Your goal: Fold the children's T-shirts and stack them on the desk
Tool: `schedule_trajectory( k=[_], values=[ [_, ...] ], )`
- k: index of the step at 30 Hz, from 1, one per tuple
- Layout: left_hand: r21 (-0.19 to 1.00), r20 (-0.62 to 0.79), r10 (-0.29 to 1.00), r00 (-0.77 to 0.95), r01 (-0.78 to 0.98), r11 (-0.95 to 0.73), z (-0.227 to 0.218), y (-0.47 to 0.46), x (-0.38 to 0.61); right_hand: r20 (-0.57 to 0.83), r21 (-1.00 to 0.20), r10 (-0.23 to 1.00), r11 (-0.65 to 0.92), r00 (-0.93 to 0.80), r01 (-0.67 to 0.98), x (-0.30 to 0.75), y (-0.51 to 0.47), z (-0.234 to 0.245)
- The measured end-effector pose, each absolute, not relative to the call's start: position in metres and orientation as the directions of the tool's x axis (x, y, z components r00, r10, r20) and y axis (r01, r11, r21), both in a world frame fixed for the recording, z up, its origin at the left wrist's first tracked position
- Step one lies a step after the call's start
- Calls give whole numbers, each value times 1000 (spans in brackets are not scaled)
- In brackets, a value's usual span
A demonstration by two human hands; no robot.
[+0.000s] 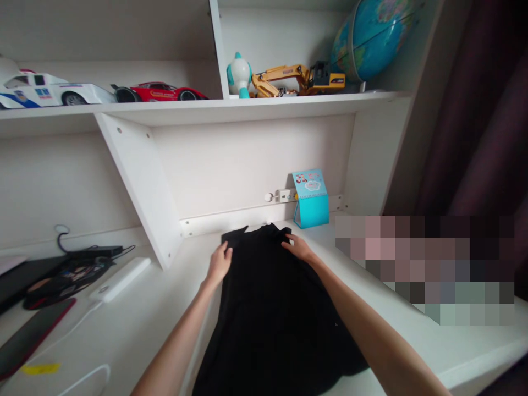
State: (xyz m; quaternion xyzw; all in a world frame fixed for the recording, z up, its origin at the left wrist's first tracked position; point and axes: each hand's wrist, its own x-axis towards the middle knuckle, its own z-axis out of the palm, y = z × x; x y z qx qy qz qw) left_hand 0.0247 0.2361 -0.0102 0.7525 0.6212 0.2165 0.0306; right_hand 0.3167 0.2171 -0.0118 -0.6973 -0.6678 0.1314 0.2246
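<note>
A black garment (276, 313) lies spread on the white desk, its narrower end toward the back and its wider end toward me. I cannot make out its exact kind; the dark cloth shows few details. My left hand (220, 264) has its fingers closed at the garment's upper left edge. At the upper right corner, where the cloth is bunched up, my right hand (297, 247) pinches the fabric between thumb and fingers. Both forearms reach in from the bottom, one along each side of the garment.
Behind the garment stand a turquoise desk calendar (313, 206) and a wall socket (286, 196). A white power strip (124, 279), dark cables (74, 275) and a red-edged dark flat object (33, 338) lie left. The shelf above holds toy cars (160, 92), a toy excavator (309, 78) and a globe (371, 38).
</note>
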Motion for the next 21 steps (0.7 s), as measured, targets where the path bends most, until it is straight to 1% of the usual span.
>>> schedule_trajectory(
  k=[1, 2, 4, 5, 6, 7, 8, 9, 11, 12, 13, 15, 17, 19, 21],
  values=[
    [327, 317, 948, 19, 936, -128, -8, 239, 7, 111, -482, 984, -71, 142, 873, 324, 217, -12],
    [333, 316, 944, -94, 943, -17, -6, 242, -10, 96, -472, 973, -141, 210, 870, 331, 216, -12],
    [301, 287, 918, -274, 936, 185, -3, 244, -33, 61, -441, 944, -267, 325, 857, 340, 214, -12],
    [270, 297, 902, -313, 934, 235, -3, 243, -38, 52, -424, 930, -308, 363, 852, 341, 213, -12],
    [234, 324, 893, -312, 941, 244, -2, 242, -37, 55, -406, 922, -329, 382, 852, 338, 213, -12],
    [191, 350, 899, -265, 959, 208, -3, 240, -32, 68, -389, 922, -328, 382, 861, 332, 213, -12],
    [148, 365, 916, -168, 982, 121, -4, 237, -22, 85, -374, 930, -303, 358, 876, 324, 214, -13],
    [112, 360, 932, -36, 994, -5, -6, 235, -10, 100, -360, 945, -258, 312, 897, 313, 216, -13],
    [80, 299, 931, 211, 966, -244, -14, 229, 16, 100, -336, 980, -130, 173, 933, 292, 219, -17],
    [82, 253, 922, 293, 943, -322, -19, 227, 27, 83, -330, 992, -65, 97, 942, 282, 221, -19],
    [92, 202, 919, 339, 928, -362, -24, 225, 35, 57, -327, 998, -7, 28, 945, 275, 222, -23],
    [118, 84, 931, 356, 924, -364, -32, 220, 42, 5, -330, 997, 70, -72, 941, 266, 223, -29],
    [134, -4, 940, 340, 932, -337, -35, 214, 40, -27, -334, 992, 106, -121, 937, 264, 220, -35],
    [124, -44, 941, 335, 937, -327, -29, 206, 34, -30, -331, 988, 131, -149, 934, 265, 213, -37],
    [90, -44, 939, 340, 938, -335, -18, 198, 28, -19, -322, 983, 165, -180, 932, 264, 204, -37]
  ],
)
